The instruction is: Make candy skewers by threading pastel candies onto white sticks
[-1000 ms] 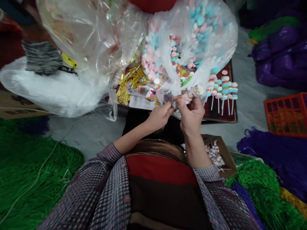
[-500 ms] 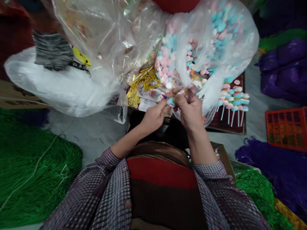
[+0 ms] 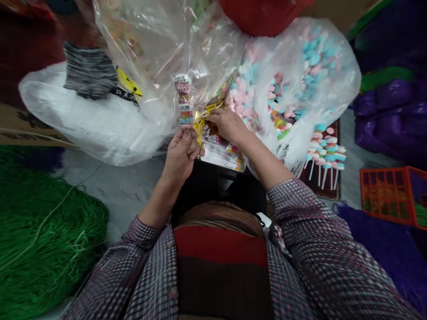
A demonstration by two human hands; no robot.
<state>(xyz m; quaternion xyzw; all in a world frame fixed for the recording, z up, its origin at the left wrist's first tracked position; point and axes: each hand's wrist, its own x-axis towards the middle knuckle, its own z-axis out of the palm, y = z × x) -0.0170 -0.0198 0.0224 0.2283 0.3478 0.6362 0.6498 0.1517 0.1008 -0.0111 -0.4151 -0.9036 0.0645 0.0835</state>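
Note:
My left hand [image 3: 182, 151] is closed on the lower end of a small clear printed packet [image 3: 184, 103], which stands upright with pink and blue candy inside. To its right, my right hand [image 3: 230, 124] reaches over a pile of gold twist ties [image 3: 201, 126]; its fingertips are at the ties, and whether they grip one is too small to tell. Flat printed wrappers [image 3: 222, 155] lie just below that hand. A large clear bag of pink, white and blue candies [image 3: 245, 93] is beyond it. Candy skewers on white sticks [image 3: 325, 146] lie at the right.
A white plastic bag [image 3: 90, 129] with a grey striped glove [image 3: 88, 71] on it is at the left. Green strands [image 3: 50, 222] lie on the floor. A red bowl [image 3: 265, 15] is at the top. An orange crate [image 3: 387, 195] and purple bundles [image 3: 396, 106] are at the right.
My hands have come apart. The left moved left and now holds the packet up; the right moved up and left to the gold ties. The view has shifted slightly.

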